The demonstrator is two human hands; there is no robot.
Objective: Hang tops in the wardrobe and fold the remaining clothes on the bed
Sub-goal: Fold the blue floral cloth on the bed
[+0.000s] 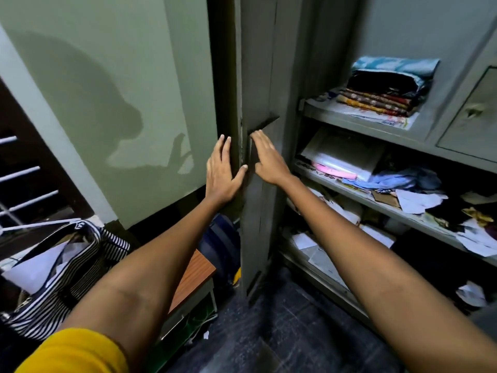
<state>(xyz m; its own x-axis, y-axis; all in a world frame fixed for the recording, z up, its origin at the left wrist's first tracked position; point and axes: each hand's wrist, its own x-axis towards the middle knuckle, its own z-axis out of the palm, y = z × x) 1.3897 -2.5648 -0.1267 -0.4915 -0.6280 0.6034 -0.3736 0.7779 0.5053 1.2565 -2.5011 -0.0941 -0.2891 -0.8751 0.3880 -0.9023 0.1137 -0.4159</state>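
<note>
Yellow sleeve (78,351) at seven o'clock, nearest of all, and both bare forearms run up from the bottom corners to meet at centre. Left hand (220,170) lies flat on the outer face of the grey wardrobe door (255,184), fingers straight, thumb hooked over the door's edge. Right hand (269,160) presses the inner face just beside it, fingers straight too, nothing held in either. Wardrobe (363,122) stands open at two o'clock: folded fabrics (384,87) stacked on the top shelf, loose papers and cloth (414,189) strewn across the lower shelves at three o'clock. Striped bag (75,267) sits at nine o'clock, beside a wood-topped table (192,281).
</note>
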